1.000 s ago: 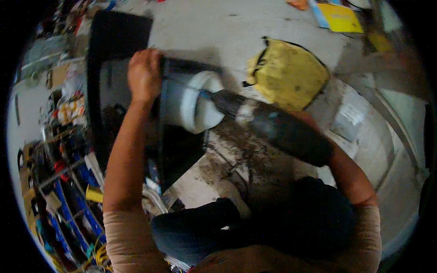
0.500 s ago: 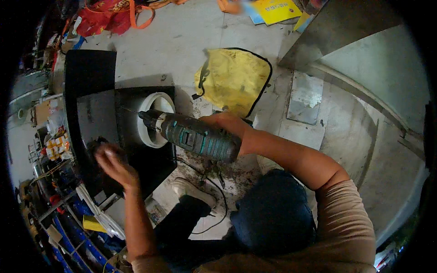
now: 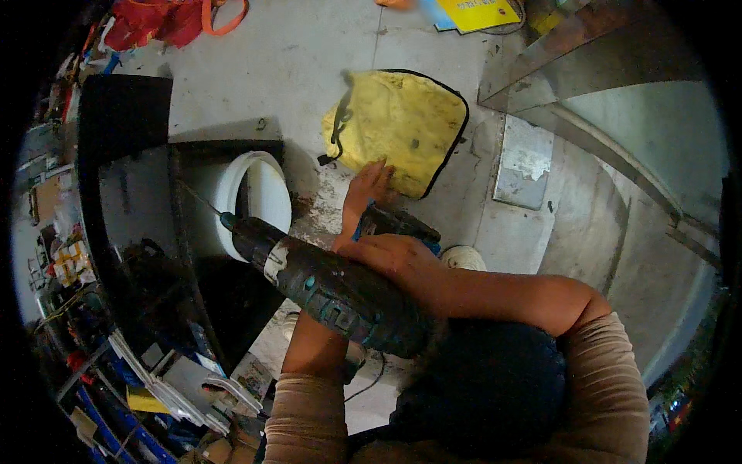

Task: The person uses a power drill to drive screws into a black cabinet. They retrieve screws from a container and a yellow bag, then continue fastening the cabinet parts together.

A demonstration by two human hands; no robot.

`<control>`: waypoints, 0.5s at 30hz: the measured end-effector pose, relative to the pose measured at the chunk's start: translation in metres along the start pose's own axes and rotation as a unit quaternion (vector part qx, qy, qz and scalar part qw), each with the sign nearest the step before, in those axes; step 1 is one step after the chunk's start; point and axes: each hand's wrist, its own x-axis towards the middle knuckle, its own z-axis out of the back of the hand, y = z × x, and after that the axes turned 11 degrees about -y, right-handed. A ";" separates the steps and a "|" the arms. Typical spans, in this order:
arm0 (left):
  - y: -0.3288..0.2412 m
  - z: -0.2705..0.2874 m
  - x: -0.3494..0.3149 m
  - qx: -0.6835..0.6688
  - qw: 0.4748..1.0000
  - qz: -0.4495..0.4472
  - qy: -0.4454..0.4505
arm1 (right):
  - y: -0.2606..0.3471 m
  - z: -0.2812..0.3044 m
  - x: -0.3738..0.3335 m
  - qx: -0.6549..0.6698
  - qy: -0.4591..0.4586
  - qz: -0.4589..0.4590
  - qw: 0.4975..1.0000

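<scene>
A dark power drill [image 3: 328, 290] with a long thin bit is gripped in my right hand [image 3: 398, 259], its tip pointing left over a white round tub or ring [image 3: 232, 185]. This tub is tilted against a black box-like piece [image 3: 232, 317] on the floor. My left arm passes beneath the drill. My left hand [image 3: 366, 189] reaches to the near edge of a yellow cloth bag [image 3: 410, 127] with black trim, fingers stretched out; whether they touch it I cannot tell. The drill body partly hides my left wrist and forearm.
To the left, shelving holds white strips [image 3: 166, 387] and assorted small goods. A metal cabinet or frame [image 3: 587, 116] stands at the right. Red cloth [image 3: 143, 23] and yellow printed sheets [image 3: 479, 14] lie at the far side. Dirt and scraps litter the tiled floor.
My left hand has moved from above the black piece at the left, under the drill, to beside the yellow bag. The drill has come nearer to me, still held in my right hand.
</scene>
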 end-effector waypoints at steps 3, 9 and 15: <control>-0.029 -0.015 0.013 0.218 0.970 -0.105 0.019 | -0.003 0.009 0.001 -0.026 0.007 0.002 1.000; -0.050 -0.031 -0.025 0.285 0.943 -0.170 0.037 | -0.009 0.016 0.006 -0.035 0.008 0.013 0.999; 0.001 -0.050 -0.037 0.094 0.986 -0.137 -0.002 | -0.015 0.012 0.005 -0.025 -0.001 0.021 0.999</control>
